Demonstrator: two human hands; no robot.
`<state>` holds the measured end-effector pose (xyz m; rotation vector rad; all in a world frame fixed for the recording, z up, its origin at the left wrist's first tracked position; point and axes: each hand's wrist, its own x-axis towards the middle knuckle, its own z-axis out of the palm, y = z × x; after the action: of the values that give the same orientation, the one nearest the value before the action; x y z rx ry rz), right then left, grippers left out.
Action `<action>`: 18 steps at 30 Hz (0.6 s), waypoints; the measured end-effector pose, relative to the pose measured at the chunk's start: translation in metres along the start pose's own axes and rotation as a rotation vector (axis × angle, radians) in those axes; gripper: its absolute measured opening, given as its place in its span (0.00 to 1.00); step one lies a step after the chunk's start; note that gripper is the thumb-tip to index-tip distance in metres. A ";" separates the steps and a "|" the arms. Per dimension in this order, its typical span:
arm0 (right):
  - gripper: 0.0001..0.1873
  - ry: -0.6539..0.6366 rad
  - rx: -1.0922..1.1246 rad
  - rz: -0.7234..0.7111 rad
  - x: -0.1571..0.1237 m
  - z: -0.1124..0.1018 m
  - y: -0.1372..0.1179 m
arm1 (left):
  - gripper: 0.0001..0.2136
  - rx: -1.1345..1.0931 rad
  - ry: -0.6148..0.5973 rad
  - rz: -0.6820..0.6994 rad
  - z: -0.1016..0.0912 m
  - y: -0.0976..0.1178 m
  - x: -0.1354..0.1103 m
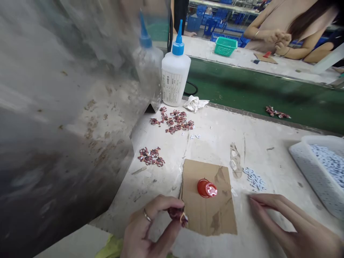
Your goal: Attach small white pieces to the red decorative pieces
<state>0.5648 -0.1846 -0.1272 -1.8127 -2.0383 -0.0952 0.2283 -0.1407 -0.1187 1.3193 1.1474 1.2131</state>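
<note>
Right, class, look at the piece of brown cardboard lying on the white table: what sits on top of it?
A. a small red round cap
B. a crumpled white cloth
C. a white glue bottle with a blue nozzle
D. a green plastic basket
A: the small red round cap sits on the piece of brown cardboard, while the bottle, basket and cloth all lie farther back, off the cardboard.
</note>
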 end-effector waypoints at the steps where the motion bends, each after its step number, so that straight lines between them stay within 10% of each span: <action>1: 0.15 0.008 0.044 0.008 0.004 0.000 -0.006 | 0.13 0.018 -0.037 0.048 -0.004 -0.002 0.003; 6: 0.07 0.000 0.291 0.029 0.037 -0.003 -0.048 | 0.10 0.147 -0.146 0.250 -0.018 -0.005 0.018; 18: 0.13 -0.121 0.295 -0.161 0.055 0.000 -0.060 | 0.14 0.181 -0.189 0.133 -0.018 -0.001 0.018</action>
<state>0.5032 -0.1425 -0.0952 -1.5061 -2.1474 0.2629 0.2114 -0.1213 -0.1179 1.6326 1.0661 1.0709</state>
